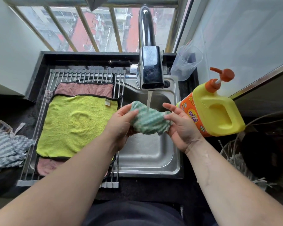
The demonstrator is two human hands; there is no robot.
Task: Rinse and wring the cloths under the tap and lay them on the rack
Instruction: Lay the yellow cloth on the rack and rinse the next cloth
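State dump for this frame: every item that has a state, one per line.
tap: running onto the cloth
green striped cloth: bunched, held under the tap
left hand: grips cloth's left end
right hand: pinches cloth's right end
yellow-green cloth: spread flat on rack
pink cloth: flat under the yellow-green cloth
rack: unrolled over left of sink
blue striped cloths: heaped left of rack
detergent bottle: upright, pump fitted
clear measuring jug: upright

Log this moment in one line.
step: rinsing | left grip: holds green cloth | right grip: holds its other end | tap: running | rack: yellow cloth over pink cloth
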